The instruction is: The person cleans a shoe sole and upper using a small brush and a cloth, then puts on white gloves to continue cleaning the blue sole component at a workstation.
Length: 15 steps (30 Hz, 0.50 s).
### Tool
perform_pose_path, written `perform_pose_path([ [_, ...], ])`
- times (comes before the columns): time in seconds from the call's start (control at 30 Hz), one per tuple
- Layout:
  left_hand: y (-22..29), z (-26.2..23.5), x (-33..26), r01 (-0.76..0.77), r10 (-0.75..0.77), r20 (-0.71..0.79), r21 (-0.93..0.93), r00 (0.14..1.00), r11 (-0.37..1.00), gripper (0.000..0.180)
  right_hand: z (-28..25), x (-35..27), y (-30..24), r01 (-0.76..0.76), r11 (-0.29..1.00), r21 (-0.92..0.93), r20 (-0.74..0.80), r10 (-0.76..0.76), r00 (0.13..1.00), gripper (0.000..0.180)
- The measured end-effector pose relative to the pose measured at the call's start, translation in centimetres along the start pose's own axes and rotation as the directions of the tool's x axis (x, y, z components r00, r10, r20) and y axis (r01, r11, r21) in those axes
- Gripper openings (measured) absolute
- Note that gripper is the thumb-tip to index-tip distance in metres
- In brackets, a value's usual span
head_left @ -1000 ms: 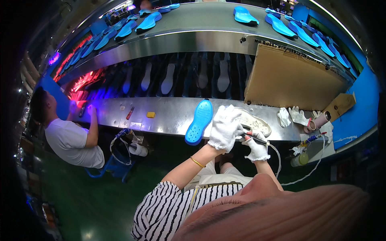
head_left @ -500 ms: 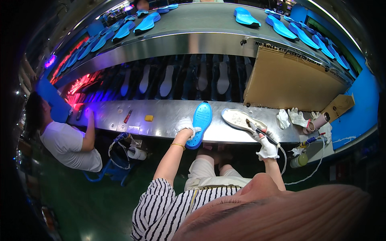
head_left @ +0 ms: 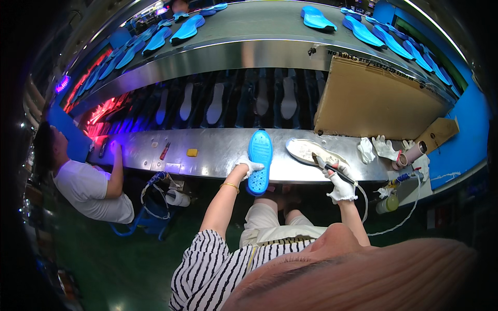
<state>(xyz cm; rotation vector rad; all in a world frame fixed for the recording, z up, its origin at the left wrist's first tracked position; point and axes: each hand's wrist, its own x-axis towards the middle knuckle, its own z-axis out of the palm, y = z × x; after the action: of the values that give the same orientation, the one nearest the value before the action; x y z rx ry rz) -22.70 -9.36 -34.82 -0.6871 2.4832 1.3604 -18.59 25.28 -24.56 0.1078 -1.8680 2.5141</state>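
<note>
Green floor [head_left: 104, 259], steel workbench [head_left: 218, 147], cardboard panel [head_left: 373, 103], pink-violet lamp glow [head_left: 101, 111] at left.

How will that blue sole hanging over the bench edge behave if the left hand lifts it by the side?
The blue sole is probably light: it is thin and holed. It juts past the edge of the steel bench without sagging, so likely fairly stiff, perhaps slightly bendy. Flat, so it shouldn't roll; the gloved left hand likely grips it well.

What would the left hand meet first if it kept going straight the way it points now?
The left hand already touches the blue sole lying on the metal bench. Going straight on, up and away from the person, it would press into that sole first, though depth is hard to judge.
</note>
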Motion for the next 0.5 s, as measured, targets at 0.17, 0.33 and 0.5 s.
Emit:
perform_pose_path([
  [0.17, 4.6, 1.2, -7.4, 0.203, 0.323, 0.337, -0.901, 0.884, 0.383, 0.034, -1.7, 0.0, -0.7, -0.040, 0.999, -0.026, 0.005, 0.040, 0.999, 0.020],
  [0.33, 8.6, 1.8, -12.3, 0.400, 0.656, 0.237, -0.910, 0.717, -0.108, 0.082, -0.3, 0.4, -4.0, -0.063, 0.995, 0.074, 0.031, 0.061, 0.998, 0.018],
  [0.5, 11.1, 2.4, -13.3, 0.420, 0.665, 0.252, -0.902, 0.703, -0.102, 0.105, 3.3, 0.8, -6.7, -0.022, 0.992, 0.123, 0.198, -0.003, 0.980, 0.018],
])
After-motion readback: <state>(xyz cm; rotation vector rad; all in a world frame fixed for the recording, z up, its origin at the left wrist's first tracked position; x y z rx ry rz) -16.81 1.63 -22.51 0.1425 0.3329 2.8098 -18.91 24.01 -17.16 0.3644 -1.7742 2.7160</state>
